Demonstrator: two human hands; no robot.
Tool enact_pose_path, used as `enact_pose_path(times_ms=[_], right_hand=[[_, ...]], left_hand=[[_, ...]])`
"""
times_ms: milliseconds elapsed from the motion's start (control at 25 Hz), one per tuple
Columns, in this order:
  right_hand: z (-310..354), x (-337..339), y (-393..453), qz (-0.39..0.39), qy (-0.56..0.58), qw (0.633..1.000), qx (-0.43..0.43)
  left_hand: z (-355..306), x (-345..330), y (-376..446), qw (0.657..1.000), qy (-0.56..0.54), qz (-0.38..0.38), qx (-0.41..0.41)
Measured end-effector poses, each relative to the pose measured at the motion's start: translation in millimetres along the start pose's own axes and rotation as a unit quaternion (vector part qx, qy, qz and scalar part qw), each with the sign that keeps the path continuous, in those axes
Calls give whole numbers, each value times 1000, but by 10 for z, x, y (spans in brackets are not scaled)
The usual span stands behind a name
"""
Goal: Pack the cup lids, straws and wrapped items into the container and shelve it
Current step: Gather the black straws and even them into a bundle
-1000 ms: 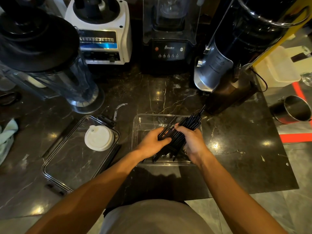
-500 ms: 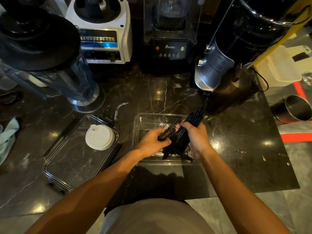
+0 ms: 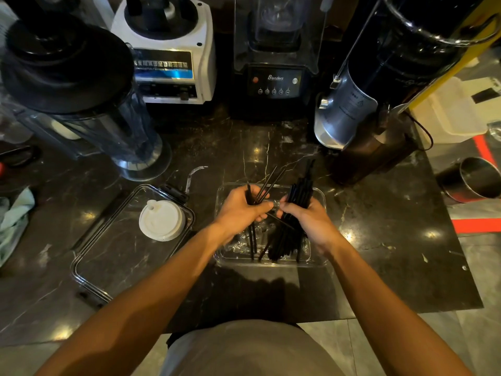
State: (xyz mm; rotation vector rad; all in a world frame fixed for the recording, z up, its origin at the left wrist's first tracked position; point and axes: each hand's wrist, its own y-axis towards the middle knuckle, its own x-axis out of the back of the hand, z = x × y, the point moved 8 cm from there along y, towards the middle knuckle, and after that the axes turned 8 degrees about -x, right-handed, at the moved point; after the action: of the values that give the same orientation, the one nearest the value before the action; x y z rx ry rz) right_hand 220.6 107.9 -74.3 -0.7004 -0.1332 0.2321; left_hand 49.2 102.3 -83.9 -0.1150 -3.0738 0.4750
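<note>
Head view, middle of the frame: my right hand (image 3: pixel 311 221) grips the big bunch of straws (image 3: pixel 294 213) over the container (image 3: pixel 317 196). My left hand (image 3: pixel 241 213) pinches a few. They look light and slippery, so I should hold them mid-length.

Head-worn camera, looking steeply down (wide-angle), close over countertop (image 3: pixel 379 240)

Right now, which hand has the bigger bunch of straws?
The right hand: it grips the thick black bundle over the clear container. The left hand holds only a few straws.

White blender base (image 3: pixel 173 66), blk blender (image 3: pixel 275 77), steel cup (image 3: pixel 477 179), green cloth (image 3: pixel 13 223).
</note>
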Motion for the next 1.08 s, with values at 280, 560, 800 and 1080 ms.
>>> enact_pose_path(times_ms=[280, 560, 800, 1080], right_hand=[[23, -225, -14, 83, -61, 995, -10], [-153, -368, 5, 81, -81, 993, -35], [-295, -389, 26, 86, -68, 992, -58], [-259, -529, 67, 103, -152, 983, -4]], left_hand=[[3, 38, 50, 991, -107, -81, 24], [99, -179, -57, 938, -337, -44, 71], [131, -186, -145, 954, -293, -36, 46], [61, -211, -165, 994, -105, -43, 11]])
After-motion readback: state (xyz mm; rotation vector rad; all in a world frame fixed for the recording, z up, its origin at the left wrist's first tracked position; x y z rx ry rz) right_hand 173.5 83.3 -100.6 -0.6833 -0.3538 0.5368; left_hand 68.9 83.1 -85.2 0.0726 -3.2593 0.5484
